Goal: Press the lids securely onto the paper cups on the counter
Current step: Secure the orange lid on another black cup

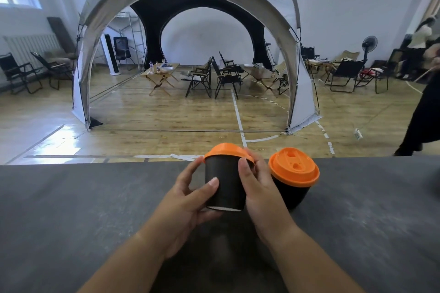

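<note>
A black paper cup with an orange lid is held a little above the grey counter, tilted away from me. My left hand grips its lower side, thumb on the front wall. My right hand holds the right side, thumb at the lid's rim and fingers behind it. A second black cup stands on the counter just to the right, with an orange lid on it, two sip holes visible on top.
The counter's far edge runs just behind the cups. Beyond it lie a wooden floor, a large dome tent with folding chairs and tables, and a person in black at the far right.
</note>
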Demonstrator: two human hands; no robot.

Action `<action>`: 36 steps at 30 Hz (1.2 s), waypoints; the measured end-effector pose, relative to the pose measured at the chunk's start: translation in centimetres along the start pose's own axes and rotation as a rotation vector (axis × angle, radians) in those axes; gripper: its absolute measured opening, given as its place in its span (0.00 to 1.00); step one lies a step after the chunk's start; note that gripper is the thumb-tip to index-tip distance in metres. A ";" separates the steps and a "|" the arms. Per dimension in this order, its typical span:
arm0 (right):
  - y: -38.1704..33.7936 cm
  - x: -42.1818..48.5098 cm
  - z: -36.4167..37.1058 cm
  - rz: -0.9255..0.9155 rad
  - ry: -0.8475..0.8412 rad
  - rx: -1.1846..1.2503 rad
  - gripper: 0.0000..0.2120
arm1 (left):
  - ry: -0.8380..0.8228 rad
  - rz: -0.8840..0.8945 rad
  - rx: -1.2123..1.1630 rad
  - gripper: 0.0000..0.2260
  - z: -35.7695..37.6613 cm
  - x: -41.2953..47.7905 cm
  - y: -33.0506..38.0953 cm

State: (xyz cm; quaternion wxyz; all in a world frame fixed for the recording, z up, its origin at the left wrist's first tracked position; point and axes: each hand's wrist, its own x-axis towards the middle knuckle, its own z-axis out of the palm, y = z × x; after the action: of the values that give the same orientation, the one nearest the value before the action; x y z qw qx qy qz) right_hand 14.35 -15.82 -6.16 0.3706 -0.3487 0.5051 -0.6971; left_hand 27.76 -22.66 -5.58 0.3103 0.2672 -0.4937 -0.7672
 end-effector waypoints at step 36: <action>0.4 0.0 -0.2 0.017 -0.038 0.014 0.32 | 0.019 0.028 0.111 0.34 -0.1 -0.1 -0.1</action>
State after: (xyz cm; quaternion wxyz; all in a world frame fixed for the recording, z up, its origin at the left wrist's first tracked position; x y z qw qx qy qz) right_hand 14.27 -15.87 -6.60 0.3885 -0.3549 0.4959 -0.6908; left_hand 27.84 -22.64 -5.70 0.3105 0.2845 -0.5362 -0.7315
